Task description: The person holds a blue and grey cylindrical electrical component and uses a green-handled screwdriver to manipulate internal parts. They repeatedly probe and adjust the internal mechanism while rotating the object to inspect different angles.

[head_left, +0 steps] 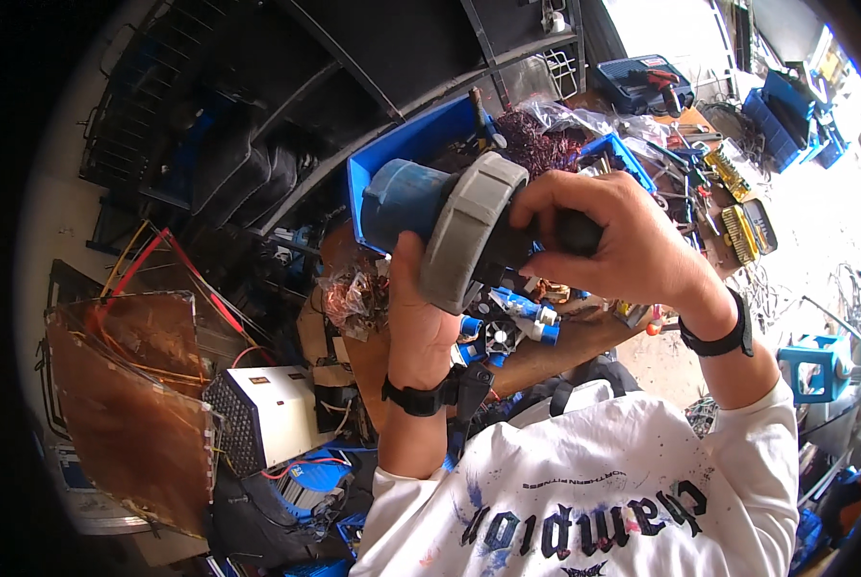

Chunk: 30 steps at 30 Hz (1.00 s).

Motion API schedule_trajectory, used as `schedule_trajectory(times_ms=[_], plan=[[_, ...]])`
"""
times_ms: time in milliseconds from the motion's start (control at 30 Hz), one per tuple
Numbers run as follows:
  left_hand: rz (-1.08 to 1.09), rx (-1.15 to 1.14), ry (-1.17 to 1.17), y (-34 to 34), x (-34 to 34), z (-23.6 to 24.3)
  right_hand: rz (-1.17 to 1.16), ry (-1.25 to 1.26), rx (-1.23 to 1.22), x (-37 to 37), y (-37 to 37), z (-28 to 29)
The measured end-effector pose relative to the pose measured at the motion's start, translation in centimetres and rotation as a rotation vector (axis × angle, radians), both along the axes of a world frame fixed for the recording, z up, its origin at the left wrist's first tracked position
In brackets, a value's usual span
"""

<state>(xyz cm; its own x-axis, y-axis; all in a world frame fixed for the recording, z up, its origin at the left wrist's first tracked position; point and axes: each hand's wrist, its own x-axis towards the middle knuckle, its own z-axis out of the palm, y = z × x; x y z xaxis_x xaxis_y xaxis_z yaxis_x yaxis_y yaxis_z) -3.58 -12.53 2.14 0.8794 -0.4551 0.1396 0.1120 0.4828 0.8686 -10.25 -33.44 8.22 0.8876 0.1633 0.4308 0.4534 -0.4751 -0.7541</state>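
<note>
A large industrial plug, with a blue shell and a wide ribbed grey collar, is held up tilted above the bench. My left hand supports the collar from below, its thumb against the blue shell and its other fingers mostly hidden behind. Curled around the dark rear end is my right hand, with a rounded black part between its thumb and fingers. Whether that black part is joined to the plug is hard to see. Behind and below the plug lie several small blue-and-white connectors.
A blue bin and a tangle of dark reddish wire stand beyond my hands on the wooden bench. Rightward are a tool case and yellow bit sets. At left are a white metal box and a brown panel.
</note>
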Motion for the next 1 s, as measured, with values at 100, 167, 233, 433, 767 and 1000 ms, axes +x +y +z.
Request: schedule_trajectory(times_ms=[100, 167, 233, 433, 767, 1000], plan=[[-0.039, 0.021, -0.041, 0.6, 0.4, 0.3, 0.021, -0.068, 0.032, -0.1, 0.1, -0.3], [-0.067, 0.019, -0.061, 0.8, 0.6, 0.3, 0.031, -0.084, 0.027, -0.2, 0.2, -0.4], [-0.012, 0.031, -0.091, 0.7, 0.5, 0.7, 0.034, -0.114, 0.039, -0.3, 0.3, -0.6], [0.348, 0.430, -0.772, 2.1, 3.5, 5.5, -0.150, -0.214, 0.222, -0.8, -0.6, -1.8], [0.419, 0.899, -0.982, 2.8, 8.4, 0.7, -0.325, -0.022, 0.284, -0.4, -2.7, -5.6], [0.370, 0.356, -0.353, 2.8, 8.5, -2.0, -0.381, -0.100, 0.502, 0.2, -3.2, -7.5]])
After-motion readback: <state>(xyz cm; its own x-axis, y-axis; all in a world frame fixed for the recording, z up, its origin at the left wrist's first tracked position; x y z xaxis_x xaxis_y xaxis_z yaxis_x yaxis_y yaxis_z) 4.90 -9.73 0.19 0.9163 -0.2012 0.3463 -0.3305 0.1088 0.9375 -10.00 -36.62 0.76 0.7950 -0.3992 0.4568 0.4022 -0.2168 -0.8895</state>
